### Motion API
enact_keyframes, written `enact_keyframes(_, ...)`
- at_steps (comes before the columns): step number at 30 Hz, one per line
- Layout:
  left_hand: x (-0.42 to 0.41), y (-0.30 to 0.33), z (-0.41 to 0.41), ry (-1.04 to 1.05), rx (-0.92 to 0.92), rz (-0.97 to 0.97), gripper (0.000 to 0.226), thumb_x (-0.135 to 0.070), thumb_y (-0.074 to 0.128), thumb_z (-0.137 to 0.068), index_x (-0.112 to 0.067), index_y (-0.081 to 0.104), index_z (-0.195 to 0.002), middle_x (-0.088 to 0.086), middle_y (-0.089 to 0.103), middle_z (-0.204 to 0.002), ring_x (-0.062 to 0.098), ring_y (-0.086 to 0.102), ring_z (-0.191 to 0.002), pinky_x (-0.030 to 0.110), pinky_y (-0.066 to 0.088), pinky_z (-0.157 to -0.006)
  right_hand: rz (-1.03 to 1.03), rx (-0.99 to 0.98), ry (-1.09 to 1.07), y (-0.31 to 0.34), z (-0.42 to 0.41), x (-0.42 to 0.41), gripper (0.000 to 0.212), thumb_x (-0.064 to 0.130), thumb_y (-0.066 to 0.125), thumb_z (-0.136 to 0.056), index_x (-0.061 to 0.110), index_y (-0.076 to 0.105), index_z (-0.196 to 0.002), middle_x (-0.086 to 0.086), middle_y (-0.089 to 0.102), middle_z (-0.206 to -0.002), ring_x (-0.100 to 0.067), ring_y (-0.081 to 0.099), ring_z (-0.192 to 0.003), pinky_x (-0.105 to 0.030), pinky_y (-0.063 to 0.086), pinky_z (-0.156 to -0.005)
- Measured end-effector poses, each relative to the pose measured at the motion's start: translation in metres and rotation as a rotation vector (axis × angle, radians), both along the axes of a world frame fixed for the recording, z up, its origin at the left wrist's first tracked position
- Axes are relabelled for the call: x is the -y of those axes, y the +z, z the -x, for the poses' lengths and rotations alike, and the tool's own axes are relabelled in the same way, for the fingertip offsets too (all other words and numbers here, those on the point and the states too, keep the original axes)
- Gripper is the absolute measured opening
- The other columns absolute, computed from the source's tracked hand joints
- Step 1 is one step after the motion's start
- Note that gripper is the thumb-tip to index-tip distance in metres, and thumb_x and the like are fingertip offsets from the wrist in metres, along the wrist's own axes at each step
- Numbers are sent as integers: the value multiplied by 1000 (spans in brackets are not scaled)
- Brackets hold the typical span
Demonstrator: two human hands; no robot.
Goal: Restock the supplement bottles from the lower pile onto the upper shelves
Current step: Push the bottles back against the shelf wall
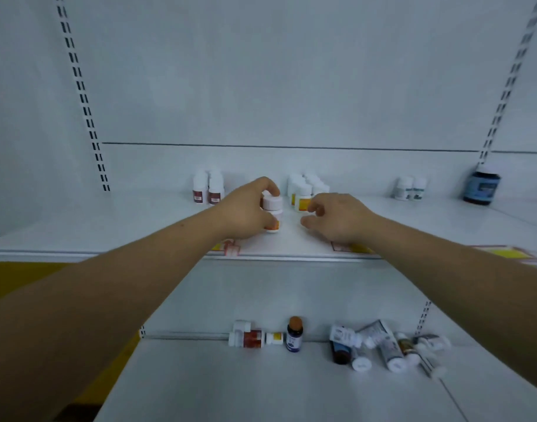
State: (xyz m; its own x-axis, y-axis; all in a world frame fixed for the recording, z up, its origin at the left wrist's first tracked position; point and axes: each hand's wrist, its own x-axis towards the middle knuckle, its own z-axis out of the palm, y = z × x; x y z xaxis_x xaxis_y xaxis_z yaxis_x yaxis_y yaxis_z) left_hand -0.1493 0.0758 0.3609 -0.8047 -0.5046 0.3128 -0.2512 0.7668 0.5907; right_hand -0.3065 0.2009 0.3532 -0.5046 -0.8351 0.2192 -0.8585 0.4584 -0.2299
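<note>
The upper shelf (108,226) is big and white, and the small white bottle (272,214) with the orange label is on it or just over it, near the middle. The left hand (245,213) holds this bottle, with its fingers curled round the cap and side. The right hand (334,217) is just beside it, fingers loosely bent and holding nothing.

I think the job now is to stand the bottle up straight next to its friends. Those are the orange-label bottles (303,193), in a neat group just behind and to the right. It is best to set it down flat, slide it close to them, then let go slowly so it does not tip.

Other things sit on this shelf. There is a big blue jar (481,185) far right, red-label bottles (207,188) to the left, and two small bottles (410,187) between.

The lower shelf (261,385) holds the pile (383,348), with many bottles lying down. A brown-capped bottle (294,335) stands there. The right hand is close, so it could bump the neat group.
</note>
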Motion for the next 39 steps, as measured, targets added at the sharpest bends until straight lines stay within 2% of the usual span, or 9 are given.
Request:
enact_keyframes(2,-17,-5,17,-35,20,22,43,-14,72,-76,-29,49,-109,-6,55,-93,8,52,-72,13,39,-60,-37,17,-72,0,22,-19,49,55,52,-87,22,55,-123,-5,55,-131,-23,50,-117,-27,35,-86)
enact_keyframes(6,-31,-11,38,-42,-6,-16,47,-18,73,-76,-36,44,-108,-12,51,-89,5,52,-71,18,39,-60,-158,80,-144,-3,50,-37,69,66,42,-87,22,41,-140,-7,40,-147,-26,39,-132,-33,31,-103)
enact_keyframes(10,-27,-13,48,15,0,15,44,-21,73,-77,-37,44,-107,-16,51,-87,4,53,-73,18,38,-59,-274,78,-132,-7,59,-31,80,76,28,-84,27,30,-147,-10,31,-152,-32,33,-136,-43,29,-109)
enact_keyframes(15,-16,-12,59,101,12,67,48,-25,74,-78,-34,39,-111,-16,53,-82,1,52,-72,15,36,-59,-309,75,-132,-6,71,-22,91,84,25,-75,31,26,-148,-8,26,-154,-32,28,-139,-49,25,-111)
enact_keyframes(18,-10,-13,69,123,26,95,45,-28,74,-77,-31,44,-110,-5,55,-97,13,56,-79,23,40,-65,-300,69,-152,-12,77,-17,92,86,23,-72,33,24,-148,-7,25,-155,-32,26,-140,-53,22,-111)
enact_keyframes(23,-8,-14,80,94,7,135,64,-25,72,-80,-27,41,-136,2,37,-137,21,50,-111,26,37,-92,-280,54,-172,-17,81,-14,90,86,24,-72,36,24,-146,-5,26,-154,-34,25,-139,-56,21,-109)
enact_keyframes(29,-7,-16,87,100,21,162,64,-29,72,-80,-22,43,-136,2,39,-139,18,48,-114,22,33,-90,-273,34,-175,-18,81,-13,86,84,25,-75,36,26,-146,-5,28,-153,-34,25,-138,-56,20,-107)
enact_keyframes(35,-10,-12,72,147,62,102,82,-41,71,-79,-23,26,-146,1,24,-152,20,40,-129,31,32,-105,-234,46,-177,-18,80,-15,86,85,28,-73,35,33,-143,-4,35,-149,-33,33,-134,-54,24,-105)
enact_keyframes(39,-19,-10,45,214,220,120,70,-50,62,-83,-24,35,-142,-1,32,-150,18,38,-131,25,28,-97,-153,106,-141,-12,77,-19,81,79,36,-78,29,38,-142,-2,38,-149,-29,36,-134,-52,27,-109)
